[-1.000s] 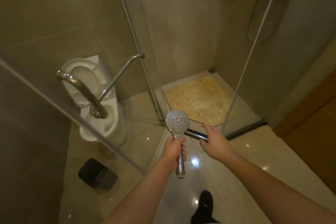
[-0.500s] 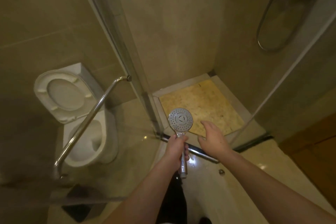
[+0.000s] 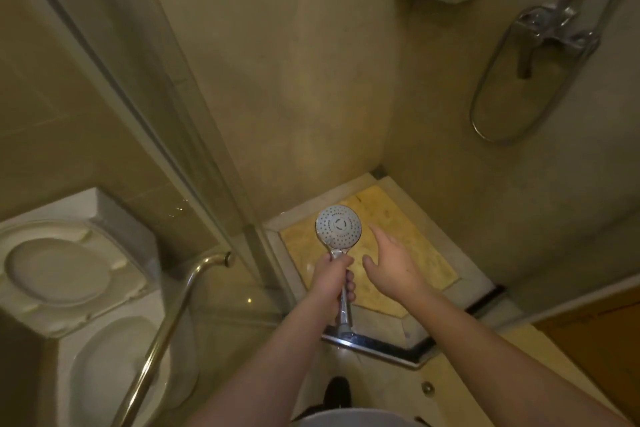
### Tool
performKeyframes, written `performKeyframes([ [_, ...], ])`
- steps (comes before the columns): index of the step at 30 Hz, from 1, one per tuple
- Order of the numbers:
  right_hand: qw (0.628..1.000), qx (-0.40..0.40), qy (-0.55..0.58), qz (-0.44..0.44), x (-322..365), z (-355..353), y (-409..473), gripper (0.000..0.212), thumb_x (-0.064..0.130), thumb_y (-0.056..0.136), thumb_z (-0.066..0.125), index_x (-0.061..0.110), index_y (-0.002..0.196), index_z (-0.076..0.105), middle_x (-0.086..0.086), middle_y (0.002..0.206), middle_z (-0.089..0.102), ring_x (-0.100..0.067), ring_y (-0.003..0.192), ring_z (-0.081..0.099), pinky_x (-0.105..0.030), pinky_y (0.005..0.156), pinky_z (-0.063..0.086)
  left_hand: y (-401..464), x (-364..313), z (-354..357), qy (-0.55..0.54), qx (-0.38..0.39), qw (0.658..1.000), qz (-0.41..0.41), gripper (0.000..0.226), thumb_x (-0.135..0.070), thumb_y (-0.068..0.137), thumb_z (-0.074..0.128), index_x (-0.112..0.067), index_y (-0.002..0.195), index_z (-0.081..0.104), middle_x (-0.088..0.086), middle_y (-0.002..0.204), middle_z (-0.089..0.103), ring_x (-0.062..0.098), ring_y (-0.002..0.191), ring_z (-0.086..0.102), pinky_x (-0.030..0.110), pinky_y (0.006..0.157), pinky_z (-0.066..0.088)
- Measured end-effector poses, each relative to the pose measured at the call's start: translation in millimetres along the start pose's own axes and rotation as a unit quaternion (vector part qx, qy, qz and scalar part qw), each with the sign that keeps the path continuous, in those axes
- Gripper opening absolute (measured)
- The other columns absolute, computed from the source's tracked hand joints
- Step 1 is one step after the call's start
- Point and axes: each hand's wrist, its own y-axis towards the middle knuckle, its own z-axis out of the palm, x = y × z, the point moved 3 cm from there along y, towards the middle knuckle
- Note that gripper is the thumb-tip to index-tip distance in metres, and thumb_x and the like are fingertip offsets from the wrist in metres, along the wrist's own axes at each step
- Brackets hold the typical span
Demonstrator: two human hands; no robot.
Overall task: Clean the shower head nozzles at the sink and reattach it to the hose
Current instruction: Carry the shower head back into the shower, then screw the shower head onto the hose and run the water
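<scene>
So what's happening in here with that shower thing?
A person stands at the open shower stall, gripping a detached chrome shower head by its handle in the left hand, nozzle face up toward the camera. The right hand is open beside it, touching nothing. The hose hangs in a loop from the wall mixer valve, not yet joined to the head.

Glossy chrome shower head (image 3: 338,226)
</scene>
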Motion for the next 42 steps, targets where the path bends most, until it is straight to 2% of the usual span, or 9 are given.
performKeyframes([
  [9,0.999,-0.024,-0.003,0.025,5.5,-16.9,71.0,0.070,0.027,0.093,0.052,0.023,0.155,0.020,-0.003,0.158,0.032,-0.023,0.144,0.031,-0.039,0.114,0.033,52.7,-64.5,15.3,-0.012,0.026,1.000,0.008,0.010,-0.009,0.095,0.054,-0.015,0.103,0.051,0.002,0.057,0.047,0.013,0.042,0.042,0.021,0.040,0.033],
  [16,0.998,-0.058,-0.009,0.021,-1.4,-36.6,127.2,0.066,0.026,0.093,0.054,0.019,0.152,0.026,-0.006,0.152,0.038,-0.025,0.139,0.034,-0.038,0.110,0.035,97.7,-101.5,40.4,-0.009,0.047,0.999,0.014,0.010,-0.010,0.096,0.054,-0.018,0.101,0.050,0.002,0.057,0.046,0.013,0.042,0.041,0.021,0.040,0.032],
  [24,0.999,-0.022,-0.042,-0.001,-22.4,-63.1,237.8,0.066,0.027,0.091,0.055,0.018,0.152,0.029,-0.005,0.149,0.041,-0.024,0.136,0.038,-0.034,0.108,0.036,176.9,-153.0,74.7,-0.027,0.024,0.999,0.017,0.011,-0.010,0.097,0.055,-0.017,0.104,0.052,0.001,0.055,0.046,0.013,0.042,0.042,0.023,0.038,0.034],
  [29,0.999,-0.029,-0.035,-0.002,-46.0,-101.6,329.7,0.064,0.024,0.088,0.056,0.016,0.148,0.034,-0.007,0.146,0.044,-0.026,0.134,0.039,-0.035,0.107,0.037,238.9,-212.7,128.0,-0.003,0.028,0.999,0.033,0.013,-0.010,0.096,0.054,-0.016,0.108,0.052,0.001,0.057,0.045,0.013,0.042,0.041,0.022,0.040,0.032],
  [32,0.998,-0.067,-0.012,0.008,-67.5,-139.9,374.5,0.062,0.019,0.089,0.057,0.013,0.147,0.038,-0.008,0.149,0.043,-0.027,0.137,0.038,-0.033,0.110,0.033,267.7,-249.1,171.8,0.010,0.037,0.999,0.029,0.011,-0.012,0.096,0.055,-0.017,0.105,0.051,0.001,0.058,0.045,0.014,0.043,0.041,0.022,0.040,0.032],
  [35,0.994,-0.103,0.017,0.028,-96.0,-185.3,414.6,0.055,0.020,0.088,0.059,0.013,0.140,0.044,-0.008,0.139,0.049,-0.029,0.129,0.046,-0.035,0.103,0.039,293.7,-286.5,220.7,0.035,0.057,0.997,0.036,0.011,-0.012,0.097,0.055,-0.015,0.107,0.052,0.002,0.059,0.046,0.014,0.042,0.041,0.022,0.039,0.033],
  [38,0.986,-0.151,0.027,0.061,-126.5,-235.5,440.8,0.047,0.020,0.087,0.061,0.009,0.131,0.048,-0.011,0.129,0.051,-0.031,0.122,0.048,-0.038,0.098,0.042,308.7,-319.7,273.0,0.059,0.095,0.993,0.043,0.012,-0.011,0.098,0.056,-0.015,0.109,0.054,0.002,0.058,0.047,0.013,0.042,0.042,0.022,0.038,0.033],
  [42,0.969,-0.236,0.042,0.060,-154.1,-307.7,445.0,0.060,0.012,0.084,0.066,0.007,0.140,0.044,-0.013,0.138,0.048,-0.030,0.130,0.045,-0.036,0.108,0.037,310.4,-354.7,340.8,0.113,0.175,0.976,0.064,0.003,-0.015,0.098,0.057,-0.015,0.100,0.055,0.003,0.058,0.048,0.013,0.043,0.041,0.021,0.039,0.032],
])
